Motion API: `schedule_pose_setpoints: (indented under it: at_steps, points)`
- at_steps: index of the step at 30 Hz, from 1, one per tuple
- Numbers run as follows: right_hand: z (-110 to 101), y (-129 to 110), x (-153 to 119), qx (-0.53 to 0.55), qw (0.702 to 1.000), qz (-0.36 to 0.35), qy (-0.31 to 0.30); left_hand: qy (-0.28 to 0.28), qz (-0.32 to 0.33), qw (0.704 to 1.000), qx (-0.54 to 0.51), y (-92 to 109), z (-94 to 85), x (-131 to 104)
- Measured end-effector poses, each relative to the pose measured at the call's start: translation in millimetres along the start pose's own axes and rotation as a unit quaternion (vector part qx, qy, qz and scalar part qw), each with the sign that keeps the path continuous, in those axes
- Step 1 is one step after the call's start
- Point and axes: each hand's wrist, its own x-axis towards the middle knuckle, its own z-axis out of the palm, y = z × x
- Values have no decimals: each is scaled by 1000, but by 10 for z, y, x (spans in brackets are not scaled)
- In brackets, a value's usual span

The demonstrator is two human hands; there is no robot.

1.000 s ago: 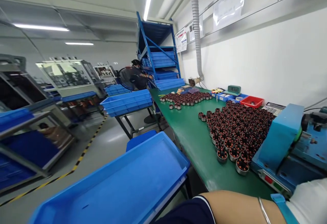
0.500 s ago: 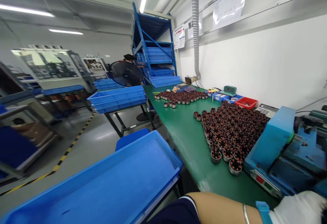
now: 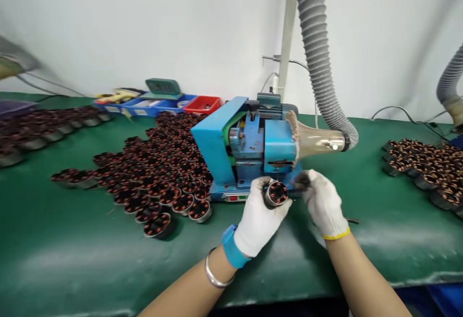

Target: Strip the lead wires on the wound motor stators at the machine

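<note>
My left hand (image 3: 260, 213), in a white glove with a blue wrist strap, is closed around a motor stator (image 3: 276, 193), a round metal-rimmed part with a dark core and copper-orange spots. Its open face is tilted up towards me. Just to the right, my gloved right hand (image 3: 323, 203) has its fingers curled together near that part. Motion blurs its dark fingertips, and what they pinch cannot be made out. Both hands are in front of the blue belt-driven machine (image 3: 249, 148). Many similar motor stators (image 3: 155, 177) stand packed on the left.
The green tabletop (image 3: 90, 264) carries another group of parts with paler copper (image 3: 427, 167) at right. A grey ribbed hose (image 3: 318, 47) joins the machine's clear funnel (image 3: 318, 141). Behind stand a red bin (image 3: 202, 104) and blue bins (image 3: 155, 107). A thin dark rod (image 3: 352, 220) lies near my right wrist.
The view has swung right, from the aisle and blue trays to the machine. Both hands are now in sight, the left one with a motor stator; earlier only one gloved arm showed at the edge.
</note>
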Motion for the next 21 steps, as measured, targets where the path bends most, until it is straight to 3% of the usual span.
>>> schedule_pose_setpoints:
  at_steps: [3,5,10,17,21]
  points:
    - [69,9,-179,-145,978,5,-152,-17,-6,1000,-25,0,-22,18]
    - [111,35,-276,-178,966,-16,-185,-40,-24,998,-49,17,-46,48]
    - [196,93,-249,-126,971,34,-200,-25,-75,996,-48,81,-101,152]
    - [289,-9,-82,-138,972,-31,-188,8,-46,999,-11,92,-53,334]
    - [210,-122,-147,-200,963,-27,-180,38,-28,998,39,279,-24,279]
